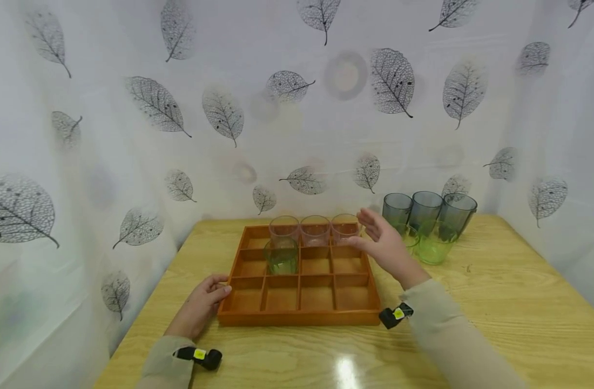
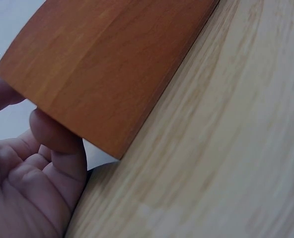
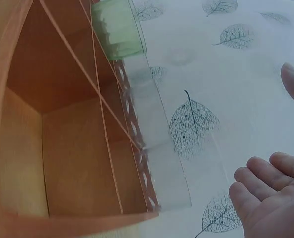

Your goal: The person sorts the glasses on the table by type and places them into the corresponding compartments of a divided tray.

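Note:
A brown wooden divided tray (image 1: 299,317) lies on the table. My left hand (image 1: 202,303) grips its left side, thumb at the rim and fingers curled against the outer wall; the left wrist view shows the hand (image 2: 42,168) at the tray's corner. Three clear glasses stand in the back row, among them the rightmost clear glass (image 1: 344,229). A green glass (image 1: 282,258) stands in the middle row, second compartment from the left. My right hand (image 1: 386,246) is beside the rightmost clear glass, thumb and fingers spread apart; in the right wrist view this hand (image 3: 276,193) holds nothing.
Right of the tray stand three grey-blue tumblers (image 1: 425,208), with a green glass (image 1: 433,248) in front and another green glass (image 1: 410,237) partly behind my right hand. A white curtain (image 1: 297,135) with a leaf print hangs behind the wooden table (image 1: 496,302).

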Available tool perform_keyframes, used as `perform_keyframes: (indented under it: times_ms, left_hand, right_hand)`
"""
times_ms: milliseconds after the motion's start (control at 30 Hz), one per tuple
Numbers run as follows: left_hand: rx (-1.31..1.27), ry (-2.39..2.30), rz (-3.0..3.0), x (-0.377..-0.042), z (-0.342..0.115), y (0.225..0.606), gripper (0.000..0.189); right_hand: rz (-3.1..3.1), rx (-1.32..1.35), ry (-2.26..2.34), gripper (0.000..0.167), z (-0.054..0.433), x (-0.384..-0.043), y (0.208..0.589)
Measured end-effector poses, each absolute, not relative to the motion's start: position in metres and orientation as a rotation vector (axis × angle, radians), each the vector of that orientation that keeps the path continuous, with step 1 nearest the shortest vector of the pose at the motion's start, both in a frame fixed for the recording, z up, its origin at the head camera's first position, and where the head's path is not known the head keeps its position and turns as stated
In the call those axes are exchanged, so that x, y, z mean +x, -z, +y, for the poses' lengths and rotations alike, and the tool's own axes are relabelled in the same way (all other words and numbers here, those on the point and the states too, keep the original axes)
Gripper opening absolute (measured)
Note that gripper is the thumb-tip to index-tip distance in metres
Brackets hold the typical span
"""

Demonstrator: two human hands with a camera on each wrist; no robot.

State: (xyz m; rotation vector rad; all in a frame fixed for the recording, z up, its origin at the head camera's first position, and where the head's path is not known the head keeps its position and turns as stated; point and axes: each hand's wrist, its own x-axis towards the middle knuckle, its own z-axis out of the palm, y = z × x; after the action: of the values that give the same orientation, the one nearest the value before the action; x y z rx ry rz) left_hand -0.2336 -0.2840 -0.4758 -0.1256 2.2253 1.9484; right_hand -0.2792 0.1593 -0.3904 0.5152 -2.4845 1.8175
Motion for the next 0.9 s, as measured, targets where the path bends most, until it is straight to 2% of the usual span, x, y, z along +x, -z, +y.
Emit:
perform_keyframes:
  times_ms: [267,900]
  left_hand:
    - [-0.139,-1.96,2.221,-0.231,-0.283,0.476,0.046]
    - [-0.101,-1.978,2.224,-0.232,-0.284,0.479,0.045]
  right_hand:
    - [-2.473,0.509,-1.752,0.088,0.184,-0.278,0.393]
    - [-2.515,0.255,-1.53,0.097,0.264,-0.263,0.389]
